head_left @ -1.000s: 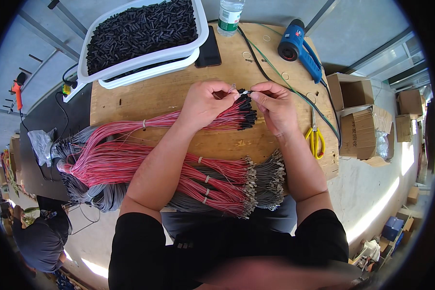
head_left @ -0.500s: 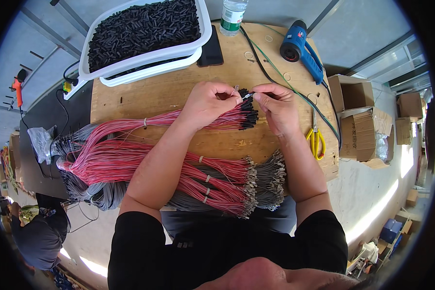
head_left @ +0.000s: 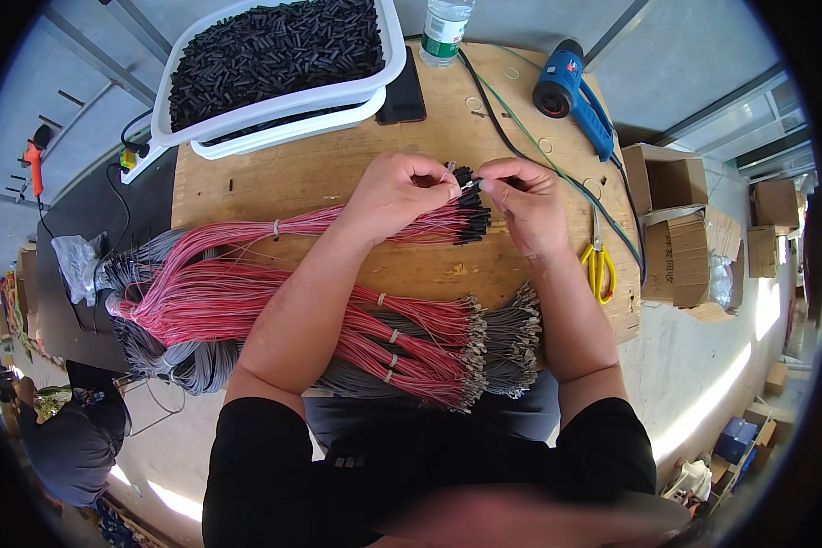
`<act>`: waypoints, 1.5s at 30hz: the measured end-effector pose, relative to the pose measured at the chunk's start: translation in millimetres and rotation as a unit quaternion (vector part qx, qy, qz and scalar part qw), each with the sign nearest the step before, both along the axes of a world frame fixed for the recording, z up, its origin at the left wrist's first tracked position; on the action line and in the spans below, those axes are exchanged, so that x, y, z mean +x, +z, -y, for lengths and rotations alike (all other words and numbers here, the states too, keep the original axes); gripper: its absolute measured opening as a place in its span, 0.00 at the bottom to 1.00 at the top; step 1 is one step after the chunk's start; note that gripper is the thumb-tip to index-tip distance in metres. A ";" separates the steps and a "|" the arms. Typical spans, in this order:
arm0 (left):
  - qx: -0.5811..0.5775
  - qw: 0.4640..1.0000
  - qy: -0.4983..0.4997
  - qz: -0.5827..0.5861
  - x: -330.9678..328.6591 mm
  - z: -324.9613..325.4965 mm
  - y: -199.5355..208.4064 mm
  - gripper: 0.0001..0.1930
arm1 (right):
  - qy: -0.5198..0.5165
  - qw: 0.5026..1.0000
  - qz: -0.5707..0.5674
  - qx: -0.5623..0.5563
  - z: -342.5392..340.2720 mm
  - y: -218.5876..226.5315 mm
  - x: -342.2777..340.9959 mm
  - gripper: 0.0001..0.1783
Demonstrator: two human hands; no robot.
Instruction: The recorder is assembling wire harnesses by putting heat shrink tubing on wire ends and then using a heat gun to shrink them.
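My left hand (head_left: 400, 196) is closed in a pinch on a wire, whose pale metal end pokes out toward the right. Facing it, my right hand (head_left: 528, 203) pinches a small black sleeve at that wire end; the fingertips hide most of it. Under both hands lies a bundle of red wires (head_left: 237, 239) tipped with black sleeves (head_left: 470, 219). Nearer to me, tied red wire bundles (head_left: 429, 315) end in bare metal terminals. Grey wires (head_left: 513, 342) with similar terminals lie beneath and beside them.
A white tub (head_left: 391, 68) full of black sleeves stands at the back left, beside a dark phone (head_left: 406, 96) and a water bottle (head_left: 445, 32). A blue heat gun (head_left: 562, 87), cables and yellow-handled scissors (head_left: 599, 269) lie right. Cardboard boxes (head_left: 671, 183) stand beyond the table (head_left: 402, 269).
My hands stay nearly in place, with the right fingertips slightly shifted at the wire end. The whole view has moved a little.
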State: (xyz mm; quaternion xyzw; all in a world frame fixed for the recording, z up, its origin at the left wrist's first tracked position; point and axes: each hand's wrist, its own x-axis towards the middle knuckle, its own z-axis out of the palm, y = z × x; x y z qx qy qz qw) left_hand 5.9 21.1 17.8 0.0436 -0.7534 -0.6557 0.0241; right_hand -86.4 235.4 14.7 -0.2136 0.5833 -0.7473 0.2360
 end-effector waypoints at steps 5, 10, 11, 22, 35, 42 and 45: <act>0.008 1.000 -0.007 -0.002 -0.3 0.0 -0.5 0.08 | 0.004 1.000 -0.016 0.013 -1.6 -1.2 -1.1 0.08; 0.021 1.000 -0.003 0.000 -0.6 -1.3 -1.5 0.08 | 0.013 1.000 -0.012 0.012 -1.7 -2.6 0.2 0.08; 0.021 1.000 -0.003 0.000 -0.3 -1.8 0.1 0.08 | 0.013 1.000 -0.012 0.012 -0.7 -2.0 1.1 0.08; 0.002 1.000 0.009 0.000 -3.4 0.6 -8.7 0.10 | -0.009 0.997 0.059 -0.041 0.0 -7.4 -6.0 0.10; -0.010 1.000 0.004 -0.010 -2.4 1.1 -6.2 0.10 | 0.113 0.961 0.239 -0.085 -5.3 -8.1 -15.6 0.13; -0.011 1.000 0.003 -0.003 -1.7 0.2 -2.3 0.09 | 0.121 0.960 0.240 -0.083 -3.1 -6.3 -13.1 0.12; -0.008 1.000 0.005 -0.004 -1.5 -0.7 -1.2 0.09 | 0.123 0.958 0.242 -0.090 -3.0 -5.3 -12.5 0.11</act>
